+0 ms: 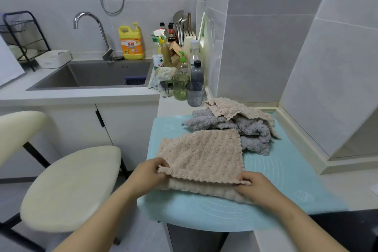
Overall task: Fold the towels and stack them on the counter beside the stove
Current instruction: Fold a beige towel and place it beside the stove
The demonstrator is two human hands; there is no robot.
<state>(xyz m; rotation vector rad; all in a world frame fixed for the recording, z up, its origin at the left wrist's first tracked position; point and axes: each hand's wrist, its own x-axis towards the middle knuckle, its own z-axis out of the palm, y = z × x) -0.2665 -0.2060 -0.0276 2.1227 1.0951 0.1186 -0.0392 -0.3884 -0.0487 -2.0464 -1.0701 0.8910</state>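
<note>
Between the fingers of the left hand (149,174) and right hand (256,187) lies a towel (202,154), each hand pinching a corner.

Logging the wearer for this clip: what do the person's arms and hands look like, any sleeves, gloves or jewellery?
Left forearm and right forearm are bare to the frame edge, no sleeves. Left hand and right hand wear no gloves; no watch, ring or bracelet shows.

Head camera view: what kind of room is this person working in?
Probably a small home kitchen: a steel sink with a curved tap, a yellow dish-soap bottle beside it, and a knife block on the white counter.
</note>
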